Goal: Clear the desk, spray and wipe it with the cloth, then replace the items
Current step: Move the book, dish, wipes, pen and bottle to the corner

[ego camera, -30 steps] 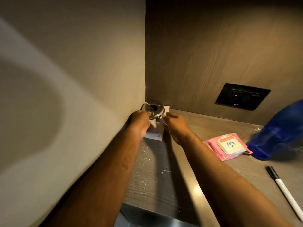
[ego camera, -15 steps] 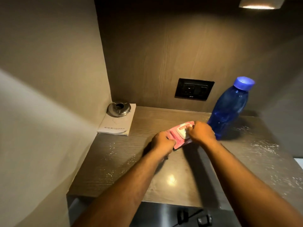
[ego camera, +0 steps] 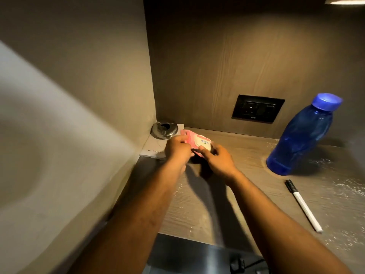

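A person's two bare hands hold a flat pink wet-wipes packet with a white flip lid over the back left part of a grey-brown wood-grain desk, near the corner where the side wall meets the wood-panelled back wall. The left hand pinches the packet's left edge, its fingers curled around the pink wrapper, while the right hand grips the near right side, thumb lying along the lower edge of the white lid and fingers wrapped behind. The packet sits between the two hands, tilted up toward the camera; its shadow falls on the desk beneath, though whether its lower edge touches the surface cannot be told.

Just beyond the left hand, a round silver metal ashtray rests on a thin white booklet with dark printed lettering pushed into the corner. To the right, well apart from the hands, a translucent blue plastic bottle with a blue screw cap stands on the desk below a black wall socket plate. A white marker pen with a black cap lies in front of the bottle. Fine droplets glisten across the desk surface.
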The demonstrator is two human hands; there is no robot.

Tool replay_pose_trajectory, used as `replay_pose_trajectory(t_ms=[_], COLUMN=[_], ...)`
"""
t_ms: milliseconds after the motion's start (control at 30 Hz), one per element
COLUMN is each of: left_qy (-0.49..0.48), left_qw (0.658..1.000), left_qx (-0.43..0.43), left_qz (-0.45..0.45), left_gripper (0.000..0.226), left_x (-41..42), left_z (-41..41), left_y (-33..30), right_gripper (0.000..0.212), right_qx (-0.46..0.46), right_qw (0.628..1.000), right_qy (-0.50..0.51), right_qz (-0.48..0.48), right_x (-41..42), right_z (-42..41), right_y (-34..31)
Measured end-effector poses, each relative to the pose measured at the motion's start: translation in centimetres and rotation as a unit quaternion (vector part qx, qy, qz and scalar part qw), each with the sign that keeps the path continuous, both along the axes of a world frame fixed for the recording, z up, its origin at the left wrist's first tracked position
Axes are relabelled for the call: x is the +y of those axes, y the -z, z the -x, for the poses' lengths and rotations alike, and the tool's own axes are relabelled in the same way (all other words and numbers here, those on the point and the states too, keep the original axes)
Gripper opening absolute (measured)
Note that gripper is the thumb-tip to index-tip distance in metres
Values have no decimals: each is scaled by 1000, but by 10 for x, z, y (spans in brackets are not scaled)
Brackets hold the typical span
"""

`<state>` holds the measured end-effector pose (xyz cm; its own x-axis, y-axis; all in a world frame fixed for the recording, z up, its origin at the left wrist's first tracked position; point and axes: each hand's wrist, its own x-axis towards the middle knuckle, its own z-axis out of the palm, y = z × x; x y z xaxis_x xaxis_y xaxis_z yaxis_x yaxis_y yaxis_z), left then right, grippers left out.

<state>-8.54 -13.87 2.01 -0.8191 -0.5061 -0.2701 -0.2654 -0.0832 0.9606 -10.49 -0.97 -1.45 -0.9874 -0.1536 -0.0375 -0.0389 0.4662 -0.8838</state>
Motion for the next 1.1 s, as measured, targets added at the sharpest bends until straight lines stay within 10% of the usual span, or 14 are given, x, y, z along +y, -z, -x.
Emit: replay_pose_trajectory(t_ms=[200,333,433,833,1100], left_qy=[-51,62,57,183,202], left_qw=[989,902,865,806,838], left_qx=[-34,-171,-280,-216,41], left_qz=[136,390,413,520,505], left_gripper=[25,37,27,40,31], left_x=[-84,-91,-98,-111,-18], left_z=[-1,-13,-21,-10,-14], left_y=[-3,12,24,13,11], right_gripper=[18,7,11,15,27], right_qx=[22,87,132,35,13], right_qw=[993,989,978,984,988], right_qy=[-104,-104,-100,-127,125], right_qz=[57,-65,-125,-121,-92], right_x=[-74,-96,-105,-93,51], right_z=[0,3,3,14,-19], right_y=[-3,8,18,3,-1])
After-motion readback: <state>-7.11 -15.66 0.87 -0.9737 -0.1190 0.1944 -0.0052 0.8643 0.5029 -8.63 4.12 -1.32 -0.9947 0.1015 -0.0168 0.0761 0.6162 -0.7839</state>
